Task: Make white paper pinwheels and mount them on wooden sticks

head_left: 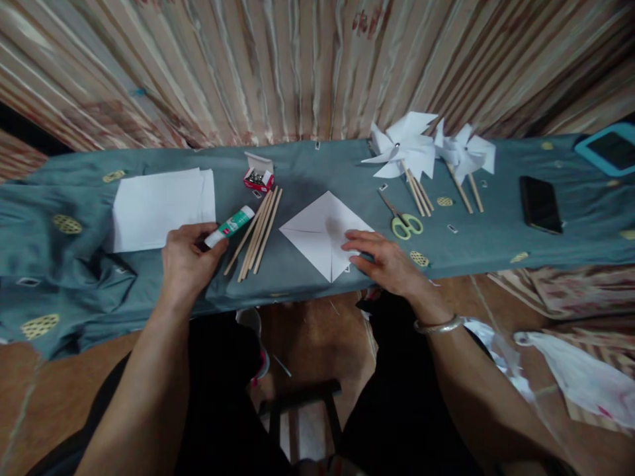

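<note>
Head: left hand (186, 261) grips glue stick (229, 226); right hand (384, 261) on paper square (320, 231).

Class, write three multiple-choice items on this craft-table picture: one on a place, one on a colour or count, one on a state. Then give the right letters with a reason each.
1. Where do the scissors lie?
A. right of the folded paper square
B. on the paper stack
C. on the phone

2. How many finished paper pinwheels are on the cloth-covered table?
A. one
B. two
C. four

3. What is the left hand doing?
A. lying flat and empty
B. holding the glue stick
C. cutting paper

Answers:
1 A, they sit just right of the square.
2 B, two stand side by side at the back.
3 B, its fingers grip the tube's end.
</note>
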